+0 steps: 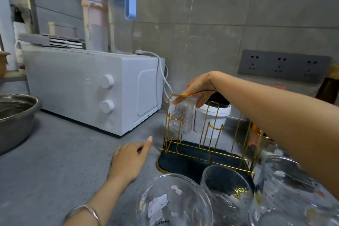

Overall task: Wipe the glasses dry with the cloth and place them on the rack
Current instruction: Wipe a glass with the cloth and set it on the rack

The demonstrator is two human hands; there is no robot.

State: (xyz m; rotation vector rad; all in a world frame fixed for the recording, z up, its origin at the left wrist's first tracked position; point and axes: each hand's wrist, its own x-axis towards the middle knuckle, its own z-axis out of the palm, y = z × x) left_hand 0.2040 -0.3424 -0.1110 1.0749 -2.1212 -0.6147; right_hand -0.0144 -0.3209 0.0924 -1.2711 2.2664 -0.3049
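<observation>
ribbed glass (180, 115): inverted over rack (183, 159) peg at ten o'clock, gripped round its base by right hand (198, 88). judged light, stiff, slippery, fragile; best held by ribbed wall. left hand (130, 159) laid flat, relaxed.

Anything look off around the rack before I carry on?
Nothing looks spilled or broken. The right hand holds the ribbed glass at the left end of the gold rack; the left hand rests on the counter. One oddity: no cloth is in view, though three glasses stand in front.
</observation>
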